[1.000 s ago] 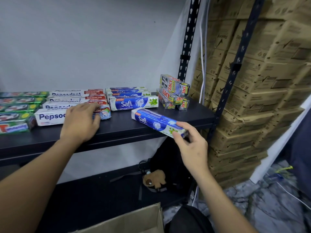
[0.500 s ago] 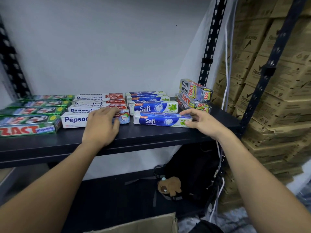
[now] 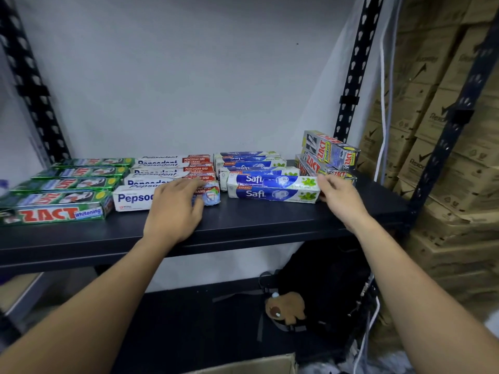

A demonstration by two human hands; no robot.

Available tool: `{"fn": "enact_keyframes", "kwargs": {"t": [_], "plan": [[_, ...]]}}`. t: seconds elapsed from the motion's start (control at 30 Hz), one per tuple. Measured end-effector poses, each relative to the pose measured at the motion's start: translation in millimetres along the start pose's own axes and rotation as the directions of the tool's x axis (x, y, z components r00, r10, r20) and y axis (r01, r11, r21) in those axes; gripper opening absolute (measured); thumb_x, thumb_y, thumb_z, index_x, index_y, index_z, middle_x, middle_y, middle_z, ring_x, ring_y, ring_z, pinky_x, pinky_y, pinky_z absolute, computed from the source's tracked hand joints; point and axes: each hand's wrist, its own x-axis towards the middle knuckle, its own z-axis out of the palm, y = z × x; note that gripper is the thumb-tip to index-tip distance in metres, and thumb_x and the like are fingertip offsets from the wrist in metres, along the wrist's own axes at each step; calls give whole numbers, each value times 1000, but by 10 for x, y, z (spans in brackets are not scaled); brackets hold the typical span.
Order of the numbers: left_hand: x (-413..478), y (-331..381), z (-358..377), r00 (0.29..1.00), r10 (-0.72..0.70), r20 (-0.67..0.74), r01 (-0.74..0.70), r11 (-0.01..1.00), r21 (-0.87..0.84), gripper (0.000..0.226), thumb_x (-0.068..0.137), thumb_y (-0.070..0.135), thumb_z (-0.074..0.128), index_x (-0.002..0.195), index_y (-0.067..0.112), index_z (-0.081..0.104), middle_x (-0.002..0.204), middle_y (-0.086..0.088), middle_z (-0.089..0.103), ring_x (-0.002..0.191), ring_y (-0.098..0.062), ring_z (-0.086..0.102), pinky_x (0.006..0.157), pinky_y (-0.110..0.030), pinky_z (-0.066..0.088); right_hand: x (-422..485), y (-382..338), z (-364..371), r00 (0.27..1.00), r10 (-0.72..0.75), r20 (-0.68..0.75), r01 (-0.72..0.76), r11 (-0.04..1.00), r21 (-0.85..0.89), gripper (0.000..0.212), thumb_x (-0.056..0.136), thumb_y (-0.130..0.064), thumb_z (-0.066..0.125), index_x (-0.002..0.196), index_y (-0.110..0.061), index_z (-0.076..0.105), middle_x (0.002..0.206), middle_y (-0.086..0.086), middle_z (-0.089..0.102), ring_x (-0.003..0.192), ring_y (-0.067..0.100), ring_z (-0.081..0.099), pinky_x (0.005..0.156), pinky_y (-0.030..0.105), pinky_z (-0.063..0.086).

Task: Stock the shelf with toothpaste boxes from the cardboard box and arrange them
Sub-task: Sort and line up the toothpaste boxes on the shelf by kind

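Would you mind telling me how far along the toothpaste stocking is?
Done: green Zact boxes, Pepsodent boxes, Safi boxes and Zact Smokers boxes sit grouped on the shelf. In hand: the right hand touches the end of the front Safi box; the left hand rests on the front Pepsodent box. Left: unknown; the cardboard box barely shows.

Plain white wall (image 3: 175, 76) behind, evenly lit. 2 black perforated uprights (image 3: 351, 76) at R, white cables (image 3: 382, 103) hanging between them. Brown cartons (image 3: 442, 163) stacked high beyond. L upright (image 3: 29, 85) same type, blurred. Lower deck (image 3: 189, 319): black bag (image 3: 324, 287) w/ brown plush toy (image 3: 286, 309) on its front.
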Motion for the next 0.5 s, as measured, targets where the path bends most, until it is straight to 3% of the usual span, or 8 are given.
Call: {"fn": "enact_keyframes", "kwargs": {"t": [0.1, 0.23, 0.37, 0.5], "plan": [[1, 3, -1, 1000, -3, 1, 3, 1000, -3, 44, 88, 34, 40, 125, 24, 61, 128, 2, 64, 123, -22, 53, 105, -42, 32, -43, -9, -19, 999, -26, -40, 24, 998, -58, 32, 98, -49, 50, 110, -24, 65, 106, -9, 70, 100, 9, 64, 92, 37, 53], [6, 6, -1, 1000, -11, 9, 11, 1000, 3, 45, 88, 34, 38, 126, 25, 60, 129, 2, 64, 124, -22, 52, 107, -42, 31, -42, -2, 18, 992, -33, -121, 16, 991, -134, 20, 98, -43, 53, 99, -26, 63, 100, -8, 70, 97, 12, 66, 91, 41, 54], [4, -7, -6, 1000, -13, 10, 13, 1000, 7, 45, 88, 35, 38, 126, 26, 59, 129, 3, 64, 125, -21, 52, 107, -42, 31, -135, -75, 39, 977, -103, -185, 53, 966, -253, 38, 100, -44, 47, 88, -15, 69, 81, -5, 67, 88, 20, 63, 80, 34, 45], [14, -2, 4, 1000, -8, 5, 8, 1000, 12, 44, 88, 35, 38, 126, 27, 59, 129, 3, 63, 125, -20, 51, 108, -42, 31, -175, -150, 92, 990, -40, -139, 9, 977, -215, 61, 96, -62, 41, 96, -12, 76, 88, -1, 72, 88, 19, 61, 79, 33, 46]]}}
